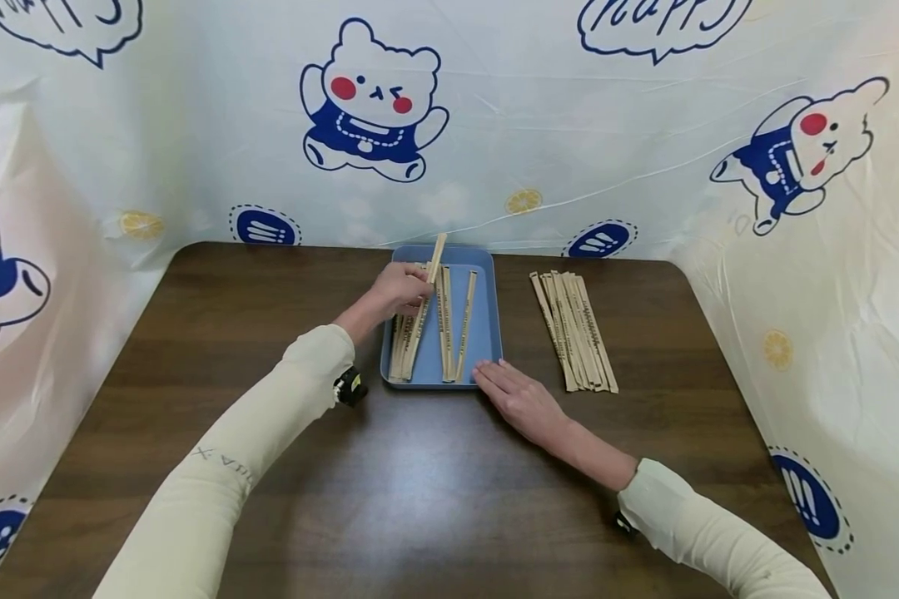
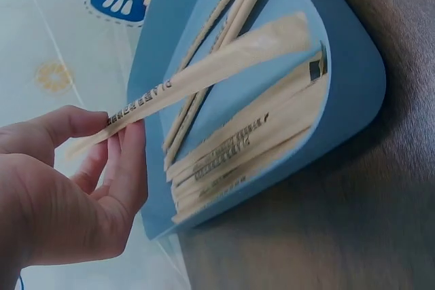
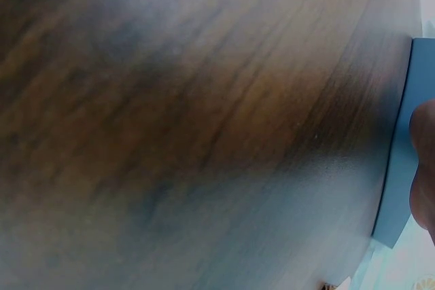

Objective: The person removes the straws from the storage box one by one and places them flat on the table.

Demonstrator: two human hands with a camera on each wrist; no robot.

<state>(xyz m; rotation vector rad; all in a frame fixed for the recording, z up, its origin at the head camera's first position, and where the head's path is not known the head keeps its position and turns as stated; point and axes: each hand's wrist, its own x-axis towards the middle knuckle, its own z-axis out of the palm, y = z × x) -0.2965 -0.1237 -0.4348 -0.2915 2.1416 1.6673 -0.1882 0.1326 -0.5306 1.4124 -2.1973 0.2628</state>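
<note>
My left hand [image 1: 400, 287] pinches one end of a paper-wrapped chopstick packet [image 2: 211, 73] between thumb and fingers, holding it slanted over the blue tray [image 1: 485, 316]. Under it, several similar packets [image 2: 234, 151] lie side by side along the tray's left wall. More printed packets [image 1: 445, 333] rest in the tray's middle, with a single one [image 1: 467, 324] to their right. At the tray's near right corner, my right hand [image 1: 524, 403] touches the rim with its fingers straight. The right wrist view catches only part of that hand, beside the tray's outer wall [image 3: 404, 168].
To the right of the tray, a fanned pile of wrapped chopsticks [image 1: 575, 333] lies on the dark wooden table [image 1: 419, 499]. A printed cloth [image 1: 494, 108] with bear drawings hangs behind the table's far edge and along both sides.
</note>
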